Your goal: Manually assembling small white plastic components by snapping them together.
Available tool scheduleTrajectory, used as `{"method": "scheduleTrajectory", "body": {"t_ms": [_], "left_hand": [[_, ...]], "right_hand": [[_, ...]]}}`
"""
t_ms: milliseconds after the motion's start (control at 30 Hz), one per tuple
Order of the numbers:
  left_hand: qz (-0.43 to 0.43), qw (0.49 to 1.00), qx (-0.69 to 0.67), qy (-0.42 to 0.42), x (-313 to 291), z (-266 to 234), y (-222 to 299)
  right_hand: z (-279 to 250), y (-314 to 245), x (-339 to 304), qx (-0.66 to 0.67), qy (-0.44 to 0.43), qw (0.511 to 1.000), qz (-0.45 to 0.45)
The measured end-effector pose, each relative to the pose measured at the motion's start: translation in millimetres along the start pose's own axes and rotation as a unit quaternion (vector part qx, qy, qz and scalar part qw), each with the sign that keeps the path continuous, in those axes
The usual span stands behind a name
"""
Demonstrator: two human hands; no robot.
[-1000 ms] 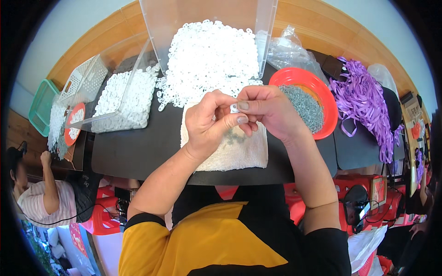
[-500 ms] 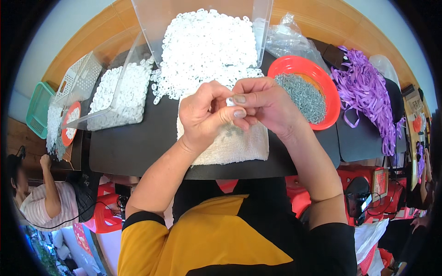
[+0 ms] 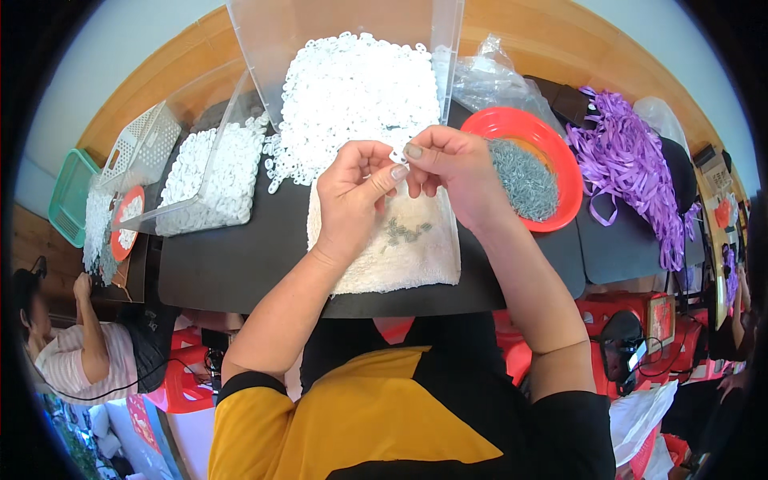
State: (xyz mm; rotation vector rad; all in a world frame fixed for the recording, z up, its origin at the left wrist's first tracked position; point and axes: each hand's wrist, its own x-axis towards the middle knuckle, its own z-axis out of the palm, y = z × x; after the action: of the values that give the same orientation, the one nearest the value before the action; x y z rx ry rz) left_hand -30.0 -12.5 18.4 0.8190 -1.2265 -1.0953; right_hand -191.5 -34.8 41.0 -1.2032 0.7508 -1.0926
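Above the cream towel [image 3: 392,272], my left hand [image 3: 352,190] and my right hand [image 3: 458,172] meet fingertip to fingertip. Between thumbs and forefingers both pinch one small white plastic piece [image 3: 397,159], mostly covered by the fingers. Several small grey metal pins or screws [image 3: 406,233] lie scattered on the towel below. Just beyond my hands, a heap of small white ring-like pieces [image 3: 360,88] spills from a clear plastic bin [image 3: 264,48] tipped toward me. Right of my right hand, a red bowl [image 3: 566,152] holds a pile of the grey metal pieces [image 3: 524,180].
At left stands another clear bin [image 3: 180,210] of white pieces, with a white basket [image 3: 148,144] and green basket [image 3: 68,200] behind. Purple ribbons [image 3: 628,168] are heaped at right, near a clear plastic bag [image 3: 500,80]. Another person [image 3: 88,352] sits at far left.
My hands have drawn slightly apart, baring the metal pieces on the towel. The white piece stays between my fingertips. The whole view has shifted slightly.
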Motion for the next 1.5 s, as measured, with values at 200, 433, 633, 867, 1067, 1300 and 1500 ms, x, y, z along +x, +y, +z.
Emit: {"method": "scheduleTrajectory", "body": {"t_ms": [200,433,633,867,1067,1300,1500], "left_hand": [[-0.071,0.997,-0.033,0.001,6,-7,3],[-0.153,0.988,-0.018,-0.007,11,-8,9],[-0.127,0.992,-0.018,-0.018,11,-10,4],[-0.145,0.988,-0.015,-0.041,11,-9,1],[-0.140,0.988,0.004,-0.057,12,-12,2],[-0.157,0.988,-0.004,0.004,16,-14,4],[-0.197,0.980,0.000,-0.010,19,-20,-1]], "right_hand": [[4,5,-1,-0.089,0.021,0.996,-0.021],[3,11,1,-0.204,0.045,0.972,-0.108],[7,5,0,-0.223,0.061,0.966,-0.118],[8,4,0,-0.133,0.052,0.988,-0.058],[5,6,0,-0.136,0.056,0.988,-0.052],[-5,13,2,-0.353,0.020,0.935,-0.002],[1,9,-1,-0.567,-0.028,0.823,0.008]]}}
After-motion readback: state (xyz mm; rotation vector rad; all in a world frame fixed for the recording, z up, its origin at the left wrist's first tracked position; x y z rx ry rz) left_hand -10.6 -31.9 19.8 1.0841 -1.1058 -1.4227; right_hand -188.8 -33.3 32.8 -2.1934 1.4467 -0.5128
